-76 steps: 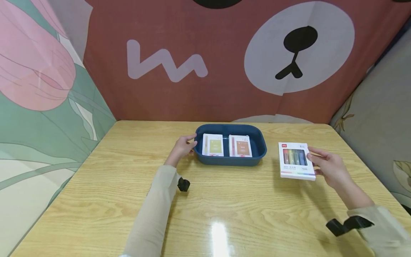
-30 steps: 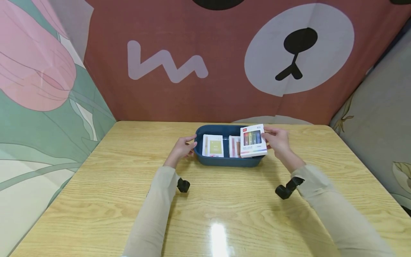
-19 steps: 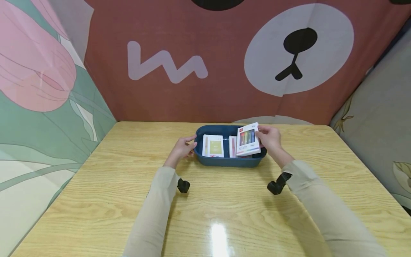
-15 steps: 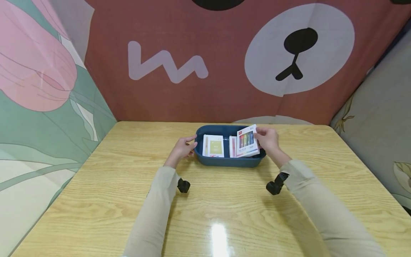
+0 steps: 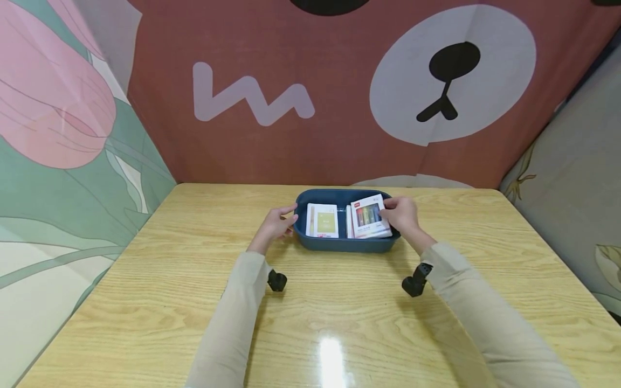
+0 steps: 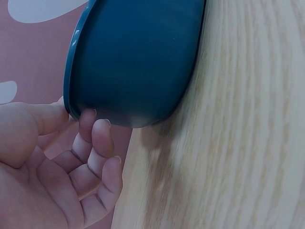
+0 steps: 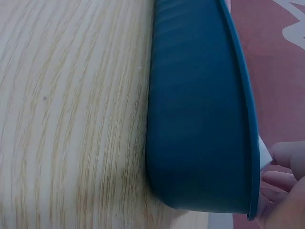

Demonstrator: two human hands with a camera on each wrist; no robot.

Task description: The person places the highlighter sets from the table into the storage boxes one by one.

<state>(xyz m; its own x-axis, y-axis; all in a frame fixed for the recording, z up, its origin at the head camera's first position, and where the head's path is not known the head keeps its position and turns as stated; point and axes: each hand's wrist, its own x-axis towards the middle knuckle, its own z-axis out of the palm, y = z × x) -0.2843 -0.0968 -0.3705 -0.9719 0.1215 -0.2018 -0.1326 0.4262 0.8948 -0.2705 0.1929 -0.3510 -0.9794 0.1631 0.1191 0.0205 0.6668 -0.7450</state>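
My left hand (image 5: 277, 223) pinches the left rim of a dark blue plastic basket (image 5: 346, 245); in the left wrist view the thumb and fingers (image 6: 102, 138) meet at its edge. Between thumb and fingers, my right hand (image 5: 402, 214) holds the right edge of a white box of coloured sticks (image 5: 368, 216), seen through its window. That box leans over the right half of the basket, covering most of another white box (image 5: 348, 223). In the left half lies a white box with a yellow-green panel (image 5: 324, 221). Only a white corner (image 7: 264, 153) shows above the rim in the right wrist view.
The basket stands near the back of a wooden table (image 5: 310, 302), close to a brown wall covering (image 5: 271, 145) with a cartoon face. Each wrist wears a small black camera (image 5: 277, 280).
My right hand has brought the box of coloured sticks from the right of the basket to its right half, then lowered and turned it there. My left hand stays at the rim.
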